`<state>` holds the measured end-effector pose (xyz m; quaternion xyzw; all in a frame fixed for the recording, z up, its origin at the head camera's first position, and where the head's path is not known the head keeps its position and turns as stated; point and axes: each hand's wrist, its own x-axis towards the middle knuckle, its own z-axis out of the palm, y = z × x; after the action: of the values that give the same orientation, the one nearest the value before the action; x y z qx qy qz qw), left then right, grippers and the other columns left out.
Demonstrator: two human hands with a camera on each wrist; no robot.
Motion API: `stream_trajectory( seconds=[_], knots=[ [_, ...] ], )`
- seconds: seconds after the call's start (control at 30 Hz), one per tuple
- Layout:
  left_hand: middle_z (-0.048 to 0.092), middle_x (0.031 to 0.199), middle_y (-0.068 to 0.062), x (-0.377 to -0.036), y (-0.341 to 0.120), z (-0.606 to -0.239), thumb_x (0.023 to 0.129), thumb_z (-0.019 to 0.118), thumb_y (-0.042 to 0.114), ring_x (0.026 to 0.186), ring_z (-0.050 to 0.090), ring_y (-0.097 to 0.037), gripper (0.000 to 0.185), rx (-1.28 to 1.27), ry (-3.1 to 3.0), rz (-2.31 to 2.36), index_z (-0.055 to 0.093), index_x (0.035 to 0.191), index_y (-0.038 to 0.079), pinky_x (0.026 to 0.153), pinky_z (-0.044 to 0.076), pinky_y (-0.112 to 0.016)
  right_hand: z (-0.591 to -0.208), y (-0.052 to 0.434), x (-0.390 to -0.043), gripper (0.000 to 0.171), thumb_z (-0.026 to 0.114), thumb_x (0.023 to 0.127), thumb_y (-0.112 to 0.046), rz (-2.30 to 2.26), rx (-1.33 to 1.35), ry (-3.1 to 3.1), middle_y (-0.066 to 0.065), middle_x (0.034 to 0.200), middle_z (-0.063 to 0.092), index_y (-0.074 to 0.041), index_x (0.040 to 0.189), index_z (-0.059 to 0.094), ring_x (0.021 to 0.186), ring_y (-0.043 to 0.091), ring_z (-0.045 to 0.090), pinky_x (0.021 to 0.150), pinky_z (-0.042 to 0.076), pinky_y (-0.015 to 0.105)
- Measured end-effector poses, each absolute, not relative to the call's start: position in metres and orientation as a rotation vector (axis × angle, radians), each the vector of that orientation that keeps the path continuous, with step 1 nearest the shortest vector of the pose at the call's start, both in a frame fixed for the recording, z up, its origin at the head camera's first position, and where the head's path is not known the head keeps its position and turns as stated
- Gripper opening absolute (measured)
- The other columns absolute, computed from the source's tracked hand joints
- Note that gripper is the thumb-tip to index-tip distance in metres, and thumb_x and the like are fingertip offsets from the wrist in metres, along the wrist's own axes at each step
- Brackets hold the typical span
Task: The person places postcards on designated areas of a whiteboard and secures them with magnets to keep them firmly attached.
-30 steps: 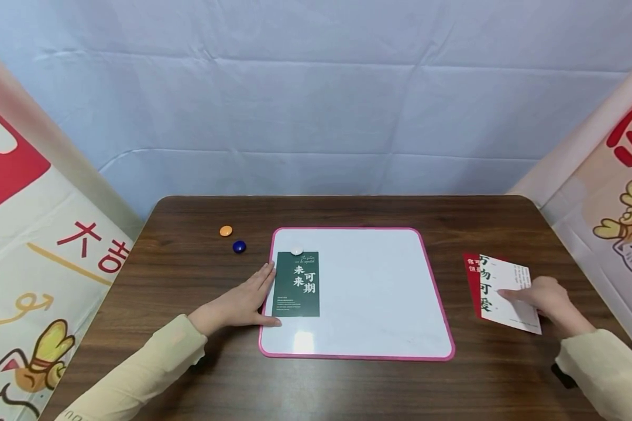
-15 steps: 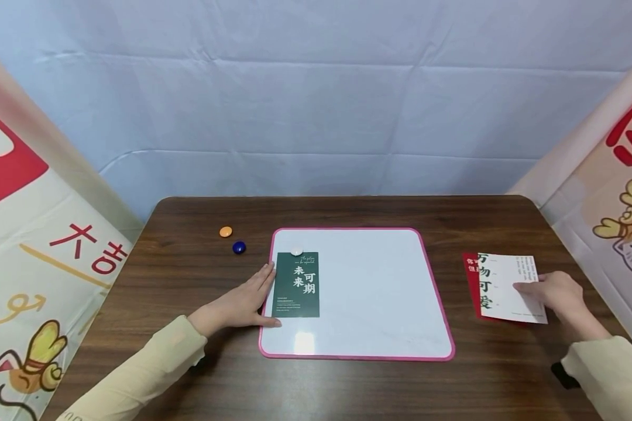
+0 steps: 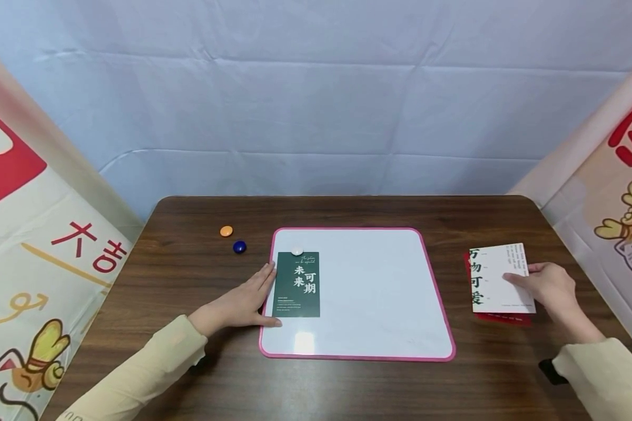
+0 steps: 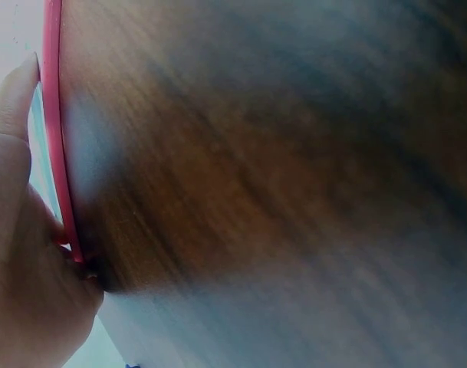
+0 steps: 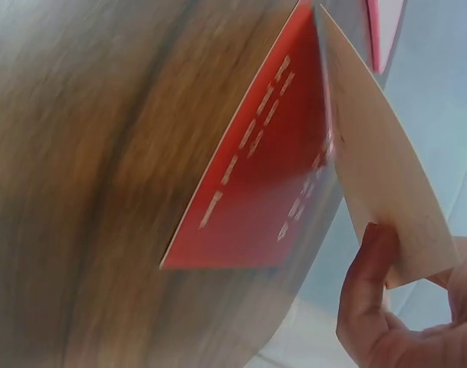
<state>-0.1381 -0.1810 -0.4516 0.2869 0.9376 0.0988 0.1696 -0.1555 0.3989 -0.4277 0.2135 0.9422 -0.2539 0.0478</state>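
My left hand (image 3: 244,299) lies flat on the table with straight fingers against the left rim of a pink-framed whiteboard (image 3: 379,292); the thumb touches its lower left corner. The rim (image 4: 55,138) runs beside that hand (image 4: 18,253) in the left wrist view. A dark green card (image 3: 296,285) sits on the board under a white magnet (image 3: 296,251). At the right, my right hand (image 3: 545,286) pinches a white card (image 3: 497,278) and holds it tilted above a red card (image 3: 502,318). The right wrist view shows the white card (image 5: 386,192) raised off the red card (image 5: 271,184), thumb (image 5: 367,268) on its edge.
An orange magnet (image 3: 226,231) and a blue magnet (image 3: 239,247) lie on the brown table (image 3: 189,327) left of the board. Printed banners stand along both sides, and a pale blue cloth hangs behind the table.
My right hand took hold of the white card and lifted it up and to the left, so that it now covers most of the red card. The left hand stayed still.
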Motion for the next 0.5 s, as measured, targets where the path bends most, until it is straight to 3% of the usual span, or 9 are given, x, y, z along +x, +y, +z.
stream_trajectory(
  seconds=[0.5],
  knots=[
    [-0.003, 0.153, -0.01, -0.138, -0.179, -0.451, 0.069, 0.049, 0.076, 0.139, 0.002, -0.023, 0.115, 0.789, 2.667, 0.252, 0.004, 0.146, 0.004, 0.108, 0.021, -0.037, -0.386, 0.335, -0.147, 0.063, 0.068, 0.08, -0.036, -0.85, 0.495, 2.901, 0.035, 0.1, 0.053, 0.017, 0.106, 0.047, 0.084, 0.039, 0.049, 0.058, 0.038, 0.033]
  ],
)
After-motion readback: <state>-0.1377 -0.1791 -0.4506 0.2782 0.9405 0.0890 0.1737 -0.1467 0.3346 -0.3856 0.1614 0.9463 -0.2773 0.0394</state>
